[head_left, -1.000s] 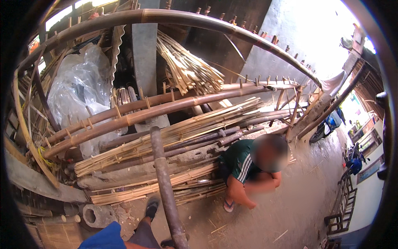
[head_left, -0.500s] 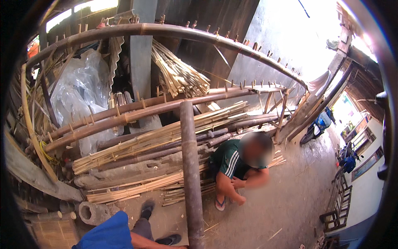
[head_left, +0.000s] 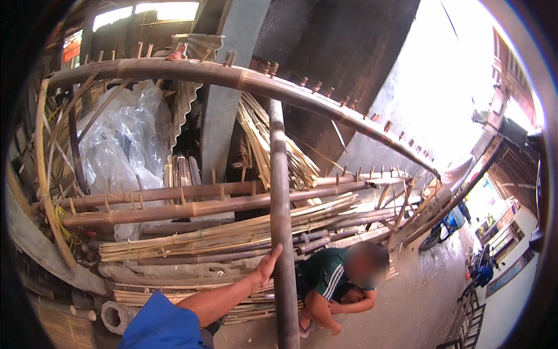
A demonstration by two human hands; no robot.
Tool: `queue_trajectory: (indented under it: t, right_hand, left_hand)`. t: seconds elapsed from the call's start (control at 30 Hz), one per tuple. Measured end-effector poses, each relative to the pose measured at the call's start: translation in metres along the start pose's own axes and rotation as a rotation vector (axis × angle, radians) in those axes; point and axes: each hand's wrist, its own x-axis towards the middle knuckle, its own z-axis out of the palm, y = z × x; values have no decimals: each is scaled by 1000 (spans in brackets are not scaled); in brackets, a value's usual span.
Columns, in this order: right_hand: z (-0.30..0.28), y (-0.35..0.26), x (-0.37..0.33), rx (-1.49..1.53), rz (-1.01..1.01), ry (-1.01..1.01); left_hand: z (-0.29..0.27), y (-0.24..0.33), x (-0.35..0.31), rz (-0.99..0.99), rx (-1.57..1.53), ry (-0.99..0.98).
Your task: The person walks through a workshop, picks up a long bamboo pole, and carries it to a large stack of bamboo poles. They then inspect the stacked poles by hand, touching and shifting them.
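One long brown pole [head_left: 280,198] stands nearly upright mid-view, its top end right at the lower edge of a pegged bamboo beam [head_left: 174,71]; can't tell if those two touch. L hand [head_left: 267,269] is on the pole's L side, below its mid-height, thumb up along it, fingers hidden behind, so can't tell how tightly they're closed. Blue sleeve [head_left: 160,326] covers that upper arm, low & L of the pole. R hand isn't in view. Behind the pole, 2 pegged bamboo rails [head_left: 157,213] run across, w/ a bundle of pale strips [head_left: 302,163] leaning above them, partly hidden by the pole. More split strips [head_left: 192,241] lie in a long stack behind the pole & off to its L, plus another low layer nearer the floor. Crumpled clear plastic [head_left: 125,136] hangs well L of the pole, w/ a grey post [head_left: 222,116] btwn the two. Hollow block [head_left: 114,317] sits low, far L of it. Co-worker in a green striped-sleeve shirt [head_left: 325,270] squats just R of the pole, arms round the knees; parked motorbike [head_left: 444,227] is well R of the pole, farther back
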Motion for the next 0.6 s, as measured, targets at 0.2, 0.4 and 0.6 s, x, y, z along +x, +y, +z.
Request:
queue_trajectory:
  t: [0.2, 0.4, 0.6]
  right_hand:
    - [-103, -259, 209, 33, -538, 49]
    - [-154, -495, 356, -201, -943, 244]
    - [-75, -493, 349, 135, -777, 184]
  left_hand:
    - [-40, 119, 100, 347, -19, -100]
    - [-112, 46, 27, 345, 437, -210]
    - [-267, -99, -161, -233, 750, 393]
